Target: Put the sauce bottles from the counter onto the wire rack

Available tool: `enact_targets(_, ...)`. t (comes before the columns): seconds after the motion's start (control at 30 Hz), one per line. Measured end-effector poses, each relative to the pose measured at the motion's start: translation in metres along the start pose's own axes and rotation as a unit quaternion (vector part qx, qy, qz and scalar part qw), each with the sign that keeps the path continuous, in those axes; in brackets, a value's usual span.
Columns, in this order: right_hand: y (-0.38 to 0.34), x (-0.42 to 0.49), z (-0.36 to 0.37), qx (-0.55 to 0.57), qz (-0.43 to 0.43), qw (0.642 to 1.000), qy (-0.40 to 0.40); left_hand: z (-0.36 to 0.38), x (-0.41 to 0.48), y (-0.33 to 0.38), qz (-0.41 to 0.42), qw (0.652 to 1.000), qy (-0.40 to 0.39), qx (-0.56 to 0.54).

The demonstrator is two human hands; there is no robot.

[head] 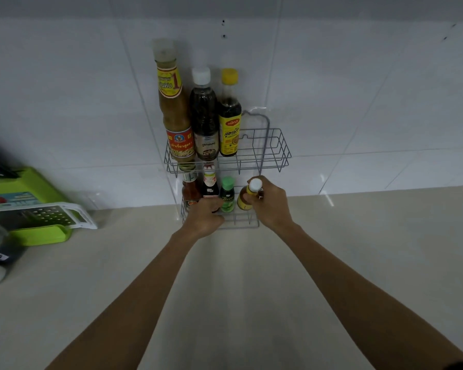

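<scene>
Right hand (271, 202) grips a yellow bottle (247, 197); left hand (205, 216) hides its fingers' grip, unclear.

A two-tier wire rack (274, 153) hangs on the white tiled wall (64, 102) above a pale counter (225, 289). Its upper shelf holds three tall bottles at the left: a tan sauce bottle (174, 113), a dark bottle with a white cap (204, 121) and a yellow-capped bottle (229, 121). On the lower shelf stand a red sauce bottle (190, 192), a dark bottle (209, 185) and a small green-capped bottle (227, 194). The right hand (271, 204) grips a small yellow bottle (247, 196) at the shelf's right end. The left hand (205, 218) is at the lower shelf's front, touching the dark bottle there. A green grater box (30, 209) sits at far left
</scene>
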State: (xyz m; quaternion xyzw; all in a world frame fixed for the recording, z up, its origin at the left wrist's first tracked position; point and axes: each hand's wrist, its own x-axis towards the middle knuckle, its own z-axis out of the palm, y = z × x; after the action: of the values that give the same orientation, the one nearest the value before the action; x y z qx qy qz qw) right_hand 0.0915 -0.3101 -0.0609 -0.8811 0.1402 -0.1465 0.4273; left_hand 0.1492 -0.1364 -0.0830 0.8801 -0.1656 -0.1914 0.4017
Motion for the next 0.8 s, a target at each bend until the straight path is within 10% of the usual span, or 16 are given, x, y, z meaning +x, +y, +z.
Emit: enact_targets(0.8,-0.009,0.020,0.001,-0.126,0.107,0.983,-0.081,-0.012,-0.027,0.008,0.048,0.999,0.009,0.023)
